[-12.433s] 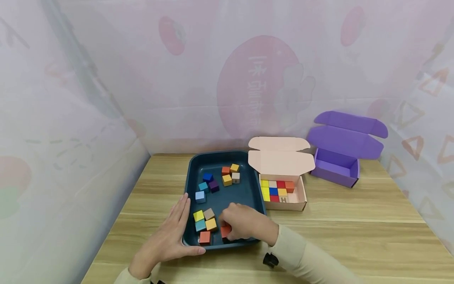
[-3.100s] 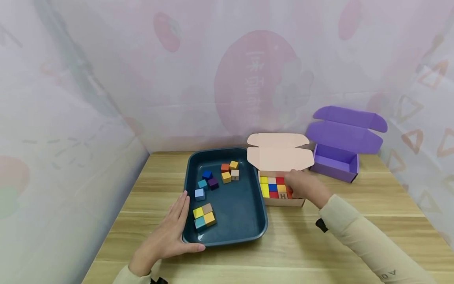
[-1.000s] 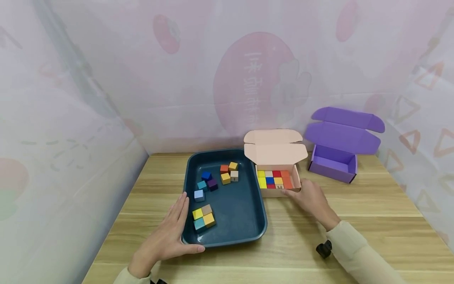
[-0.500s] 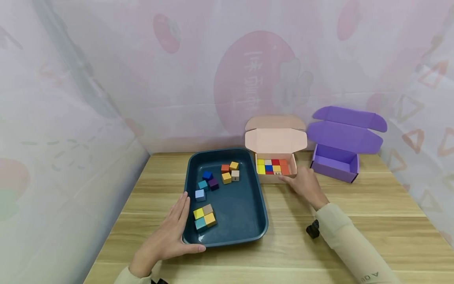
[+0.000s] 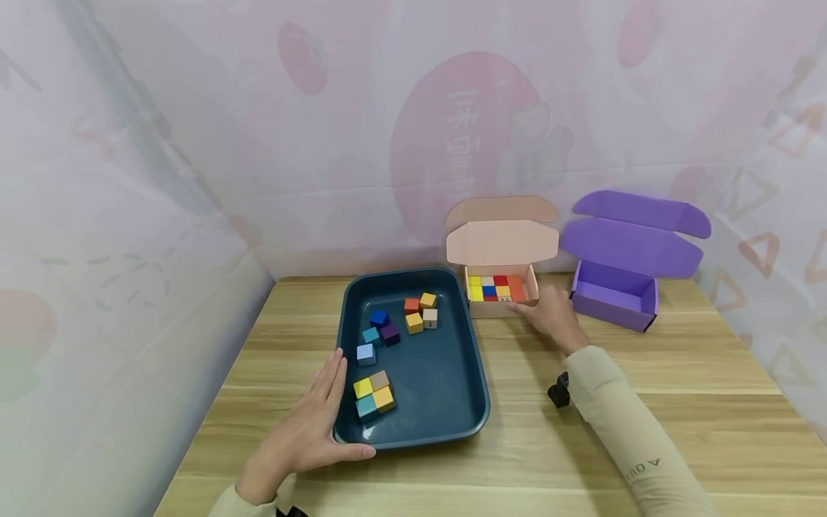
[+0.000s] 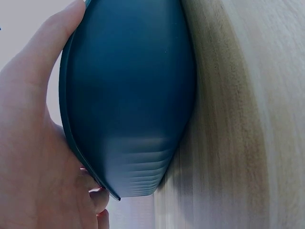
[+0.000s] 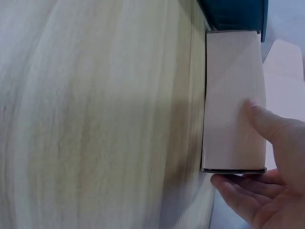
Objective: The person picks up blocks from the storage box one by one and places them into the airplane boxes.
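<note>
My left hand (image 5: 304, 431) lies along the near-left corner of a dark blue tray (image 5: 446, 424), fingers straight on the left rim and thumb at the front. In the left wrist view the thumb touches the rim. Inside the tray are several coloured wooden cubes, among them a yellow cube (image 5: 363, 388), a light blue cube (image 5: 366, 354) and a purple cube (image 5: 390, 334). My right hand (image 5: 552, 316) holds the near-right corner of an open pale pink cardboard box (image 5: 487, 309). Its thumb presses the front wall (image 7: 233, 105), its fingers the end. Rows of cubes (image 5: 497, 287) fill this box.
An open purple cardboard box (image 5: 614, 310) stands right of the pale pink box, with no cubes seen inside. Both raised lids are near the patterned back curtain (image 5: 336, 158). The wooden table (image 5: 517, 459) extends in front of the tray and boxes.
Two orange cubes have left the tray's near end; orange cubes now occupy the pink box's right column. My right hand has pushed that box backward, its lid rising steeper. The left hand stays put.
</note>
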`<state>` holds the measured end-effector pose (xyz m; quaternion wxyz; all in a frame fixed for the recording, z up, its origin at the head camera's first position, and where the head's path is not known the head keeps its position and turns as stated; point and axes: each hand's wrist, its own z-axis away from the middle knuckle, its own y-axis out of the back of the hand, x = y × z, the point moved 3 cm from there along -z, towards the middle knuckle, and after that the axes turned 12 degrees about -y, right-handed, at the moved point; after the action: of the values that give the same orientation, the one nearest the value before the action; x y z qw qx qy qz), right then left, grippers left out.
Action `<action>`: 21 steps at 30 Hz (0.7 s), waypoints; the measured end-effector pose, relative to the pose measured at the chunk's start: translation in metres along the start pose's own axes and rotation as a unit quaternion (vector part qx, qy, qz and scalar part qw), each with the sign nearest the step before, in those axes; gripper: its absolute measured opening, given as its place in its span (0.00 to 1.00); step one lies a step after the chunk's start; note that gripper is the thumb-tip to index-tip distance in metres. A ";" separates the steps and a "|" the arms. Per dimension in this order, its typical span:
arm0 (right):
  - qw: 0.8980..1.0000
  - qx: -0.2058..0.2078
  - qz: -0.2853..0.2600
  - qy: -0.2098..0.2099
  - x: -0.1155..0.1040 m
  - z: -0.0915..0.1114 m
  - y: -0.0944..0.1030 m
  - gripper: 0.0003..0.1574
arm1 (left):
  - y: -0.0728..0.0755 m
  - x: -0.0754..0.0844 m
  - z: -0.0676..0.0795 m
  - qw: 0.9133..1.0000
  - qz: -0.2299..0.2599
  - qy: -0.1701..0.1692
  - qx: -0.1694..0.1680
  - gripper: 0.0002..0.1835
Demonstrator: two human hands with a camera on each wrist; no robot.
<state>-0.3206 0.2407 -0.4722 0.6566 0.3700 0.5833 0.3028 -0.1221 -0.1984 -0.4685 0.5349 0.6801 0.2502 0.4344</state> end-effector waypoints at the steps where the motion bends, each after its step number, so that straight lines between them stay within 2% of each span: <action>1: 1.000 -0.005 0.000 0.002 0.001 0.000 0.001 0.36 | 0.000 0.000 0.000 1.000 0.000 0.001 -0.001 0.79; 4: 1.000 -0.021 -0.002 0.008 0.004 0.004 0.006 0.33 | 0.000 0.000 0.000 1.000 -0.001 0.003 -0.004 0.79; 8: 1.000 -0.024 0.000 0.004 0.010 0.014 0.021 0.35 | 0.000 0.001 -0.001 1.000 -0.001 0.005 -0.003 0.79; 16: 0.999 0.035 0.009 0.022 0.033 0.033 0.079 0.42 | -0.001 0.001 0.000 1.000 0.003 -0.001 0.003 0.79; 18: 0.999 0.050 0.007 0.016 0.043 0.036 0.094 0.46 | -0.001 0.001 0.000 1.000 0.007 -0.002 0.004 0.79; 21: 0.998 0.066 0.008 0.001 0.063 0.038 0.112 0.46 | -0.001 0.001 0.000 1.000 0.008 -0.003 0.004 0.79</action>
<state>-0.2704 0.3490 -0.4106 0.6277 0.4167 0.5998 0.2694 -0.1213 -0.1977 -0.4696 0.5296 0.6852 0.2453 0.4357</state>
